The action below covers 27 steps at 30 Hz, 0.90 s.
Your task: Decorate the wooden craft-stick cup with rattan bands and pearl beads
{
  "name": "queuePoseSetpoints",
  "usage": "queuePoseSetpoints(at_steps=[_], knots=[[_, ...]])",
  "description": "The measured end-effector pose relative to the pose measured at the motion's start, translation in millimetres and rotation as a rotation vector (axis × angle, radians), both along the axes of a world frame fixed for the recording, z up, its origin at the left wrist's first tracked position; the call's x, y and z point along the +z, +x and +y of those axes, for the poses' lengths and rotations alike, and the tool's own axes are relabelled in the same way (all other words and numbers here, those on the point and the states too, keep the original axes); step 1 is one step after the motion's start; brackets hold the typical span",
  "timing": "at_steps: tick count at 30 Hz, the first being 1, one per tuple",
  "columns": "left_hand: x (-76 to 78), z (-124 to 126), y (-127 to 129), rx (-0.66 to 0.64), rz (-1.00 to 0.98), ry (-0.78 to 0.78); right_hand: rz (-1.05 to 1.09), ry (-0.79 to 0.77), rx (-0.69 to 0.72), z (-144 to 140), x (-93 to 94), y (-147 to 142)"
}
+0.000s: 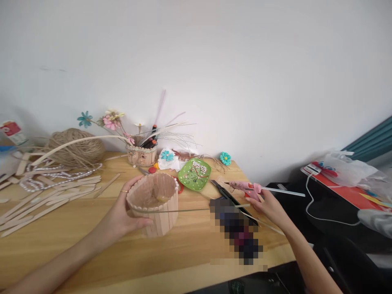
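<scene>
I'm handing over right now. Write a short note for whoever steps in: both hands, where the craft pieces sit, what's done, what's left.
Left hand: holds the popsicle-stick basket by its near side, upright on the wooden table.
Right hand: on the pink glue gun at the table's right edge, nozzle pointing left, apart from the basket.
Nearby: loose sticks and twine ball at left, green dish behind the basket.
Done: basket wall stands complete; something yellowish lies inside.
Left: cannot tell from this view; no glue is touching the basket now.
</scene>
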<state>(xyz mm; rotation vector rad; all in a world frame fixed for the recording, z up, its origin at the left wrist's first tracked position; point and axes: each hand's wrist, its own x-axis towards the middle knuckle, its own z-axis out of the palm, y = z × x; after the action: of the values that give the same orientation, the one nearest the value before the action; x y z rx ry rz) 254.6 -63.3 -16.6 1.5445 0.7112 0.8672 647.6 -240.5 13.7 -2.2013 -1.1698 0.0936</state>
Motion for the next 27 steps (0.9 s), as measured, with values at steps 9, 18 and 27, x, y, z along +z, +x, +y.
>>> queuePoseSetpoints(at_steps=[9,18,27], knots=[[13.7,-8,3,-0.002,-0.197,-0.227,-0.573,0.069,-0.524,-56,31.3,-83],[16.0,-13,1,0.009,-0.218,-0.330,0.776,0.357,0.567,51,40.6,-199],[20.7,-14,-3,0.016,-0.291,-0.432,0.742,0.473,0.384,82,39.9,-212]])
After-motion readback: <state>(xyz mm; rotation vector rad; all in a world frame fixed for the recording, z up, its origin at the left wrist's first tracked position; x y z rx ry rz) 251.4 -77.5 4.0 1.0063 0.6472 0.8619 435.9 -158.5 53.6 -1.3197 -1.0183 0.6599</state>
